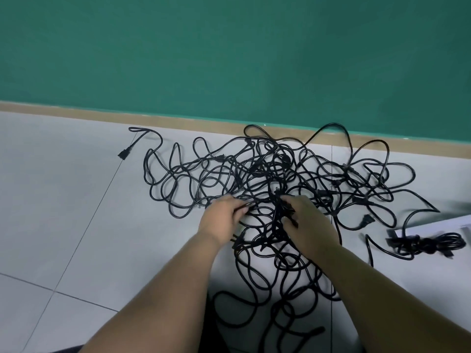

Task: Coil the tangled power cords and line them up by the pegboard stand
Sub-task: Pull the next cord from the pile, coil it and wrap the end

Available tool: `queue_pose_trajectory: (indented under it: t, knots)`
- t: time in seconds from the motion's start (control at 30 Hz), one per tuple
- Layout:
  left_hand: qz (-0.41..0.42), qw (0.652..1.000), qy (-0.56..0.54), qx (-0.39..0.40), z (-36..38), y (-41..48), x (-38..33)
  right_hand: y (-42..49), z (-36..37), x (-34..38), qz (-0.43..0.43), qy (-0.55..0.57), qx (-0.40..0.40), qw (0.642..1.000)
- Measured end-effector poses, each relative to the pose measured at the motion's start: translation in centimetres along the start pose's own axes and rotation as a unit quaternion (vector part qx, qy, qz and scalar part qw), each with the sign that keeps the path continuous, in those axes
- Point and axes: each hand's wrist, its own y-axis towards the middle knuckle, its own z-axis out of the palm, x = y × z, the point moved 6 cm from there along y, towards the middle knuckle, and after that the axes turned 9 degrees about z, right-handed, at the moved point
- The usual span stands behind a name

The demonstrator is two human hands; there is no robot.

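A big tangle of black power cords sprawls over the pale tiled floor in front of me. My left hand pinches a strand of cord at the tangle's near middle. My right hand has its fingers curled into a knot of cords right beside it. One plug end lies loose at the far left. A coiled black cord lies apart at the right, partly on a white flat base.
A green wall with a tan skirting strip runs along the back, just behind the tangle. Bare floor tiles stretch to the left. More cord loops trail toward me between my forearms.
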Motion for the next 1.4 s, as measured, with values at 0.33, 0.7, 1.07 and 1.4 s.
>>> queue_pose_trajectory:
  t: [0.33,0.7,1.07,1.4]
  knots:
    - [0.037,0.985,0.039,-0.163,-7.3,2.6,-4.0,2.4,-5.3,1.2,0.036,0.114,-0.089,0.989]
    - [-0.186,0.972,-0.008,0.144,6.2,-4.8,4.0,1.6,-0.6,-2.2,0.023,0.015,0.007,1.0]
    - [-0.19,0.957,-0.105,0.192,8.3,-4.7,4.7,1.3,1.6,-0.5,0.017,-0.04,0.058,0.997]
    - [-0.163,0.962,-0.144,0.168,0.1,-4.3,1.7,-1.2,-0.5,2.6,-0.028,-0.031,0.051,0.998]
